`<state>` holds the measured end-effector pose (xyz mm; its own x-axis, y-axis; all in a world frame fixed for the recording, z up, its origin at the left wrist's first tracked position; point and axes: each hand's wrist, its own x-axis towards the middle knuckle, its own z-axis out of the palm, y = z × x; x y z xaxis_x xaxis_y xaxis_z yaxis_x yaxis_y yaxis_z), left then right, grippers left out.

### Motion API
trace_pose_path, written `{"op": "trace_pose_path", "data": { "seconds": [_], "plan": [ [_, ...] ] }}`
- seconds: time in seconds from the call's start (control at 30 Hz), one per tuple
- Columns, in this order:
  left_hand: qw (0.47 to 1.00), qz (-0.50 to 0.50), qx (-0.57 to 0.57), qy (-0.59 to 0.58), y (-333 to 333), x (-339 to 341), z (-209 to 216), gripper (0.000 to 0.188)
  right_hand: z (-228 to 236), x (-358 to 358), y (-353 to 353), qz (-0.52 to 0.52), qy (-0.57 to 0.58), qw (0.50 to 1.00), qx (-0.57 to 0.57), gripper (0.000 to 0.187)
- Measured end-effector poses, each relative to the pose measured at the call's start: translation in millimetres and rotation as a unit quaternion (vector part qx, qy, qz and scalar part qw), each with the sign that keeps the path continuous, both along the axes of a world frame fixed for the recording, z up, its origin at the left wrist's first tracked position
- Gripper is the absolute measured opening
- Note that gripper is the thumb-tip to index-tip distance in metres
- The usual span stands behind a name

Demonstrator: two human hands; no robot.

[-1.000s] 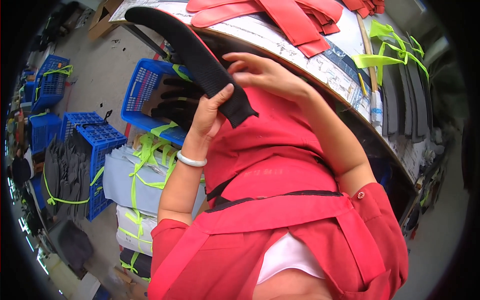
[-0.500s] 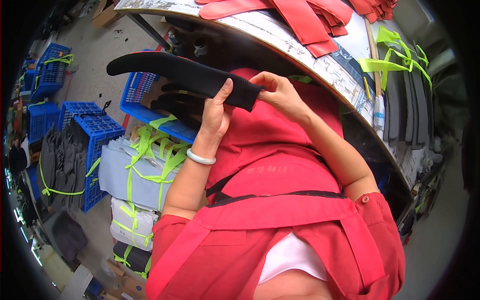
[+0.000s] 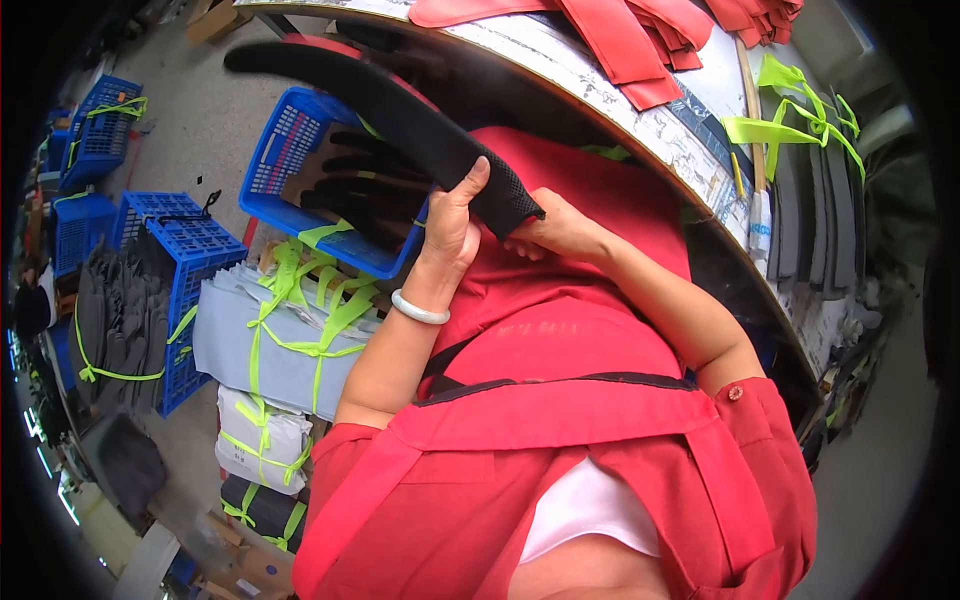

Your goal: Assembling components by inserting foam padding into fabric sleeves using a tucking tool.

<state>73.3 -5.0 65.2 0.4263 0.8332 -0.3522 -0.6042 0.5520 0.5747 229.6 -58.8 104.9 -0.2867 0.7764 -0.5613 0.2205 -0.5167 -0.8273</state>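
Note:
A long, curved black fabric strip (image 3: pixel 400 115) with a red underside is held up in front of my lap, tilted toward the upper left. My left hand (image 3: pixel 452 222) grips it near its lower end, thumb on top and the other fingers beneath. My right hand (image 3: pixel 560 228) pinches the wide, textured lower end, its fingertips partly hidden behind the fabric. Below the strip's middle stands a blue plastic basket (image 3: pixel 275 165) with several dark strips (image 3: pixel 365 190) lying inside.
The white worktable (image 3: pixel 520 55) on the far side carries red fabric pieces (image 3: pixel 625 45) and grey strips tied with yellow-green bands (image 3: pixel 825 200). Left of me are bundled light-grey sheets (image 3: pixel 230 325), a white package (image 3: pixel 250 440) and a blue crate (image 3: pixel 190 290) beside bundled grey pieces (image 3: pixel 120 320).
The strip has tilted more steeply, its far end rising and its near end dropping. Both hands have shifted slightly right and down with it. More of the blue basket shows.

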Motion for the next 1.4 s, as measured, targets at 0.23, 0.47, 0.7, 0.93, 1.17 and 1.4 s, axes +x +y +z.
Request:
{"op": "trace_pose_path", "data": {
  "seconds": [0.23,0.47,0.7,0.93,1.17,1.4],
  "plan": [
    [0.998,0.014,0.052,0.039,14.3,-9.2,2.9,0.018,12.8,27.8,19.1,-0.136,0.047,0.988,0.048,0.039],
    [0.983,-0.155,0.066,0.076,-2.0,-18.7,2.3,0.026,1.1,1.9,24.4,-0.107,-0.172,0.941,0.271,0.022],
    [0.952,-0.23,0.142,0.142,6.5,-31.1,7.1,0.036,9.9,-7.2,20.7,-0.058,-0.256,0.917,0.301,0.039],
    [0.996,0.094,-0.001,-0.009,58.3,-58.8,12.5,0.013,40.6,-8.9,-3.9,0.047,-0.154,0.974,0.162,0.043],
    [0.987,0.156,-0.022,-0.017,82.6,-77.2,14.9,0.021,40.3,3.4,-15.8,0.042,-0.165,0.972,0.161,0.041],
    [0.985,0.166,0.015,0.037,103.6,-78.0,1.7,0.022,41.2,-3.4,-15.7,0.045,-0.204,0.956,0.208,0.04]
  ]
}}
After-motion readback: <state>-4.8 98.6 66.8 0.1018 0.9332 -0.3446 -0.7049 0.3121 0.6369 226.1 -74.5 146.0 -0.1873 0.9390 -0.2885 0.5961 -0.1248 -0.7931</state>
